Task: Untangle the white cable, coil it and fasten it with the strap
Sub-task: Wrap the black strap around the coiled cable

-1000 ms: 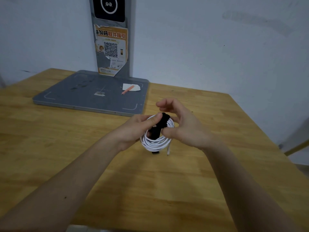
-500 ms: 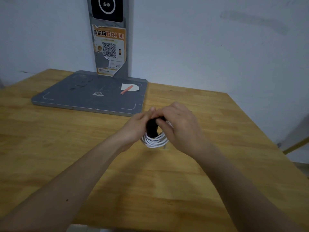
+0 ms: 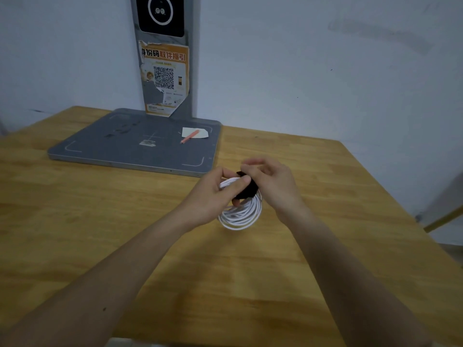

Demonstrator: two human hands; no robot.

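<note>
Two hands hold the coiled white cable [image 3: 241, 214] over the table [image 3: 100, 221]. Left hand [image 3: 213, 196] grips it; right hand [image 3: 273, 181] pinches the black strap [image 3: 246, 190].

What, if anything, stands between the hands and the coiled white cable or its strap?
Nothing visible: the left hand grips the white cable coil, and the right hand pinches the black strap wrapped over it.

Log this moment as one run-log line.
stage: strapping | cable: coiled, held above table | strap: round coil | left hand: grips coil | right hand: pinches strap end
</note>
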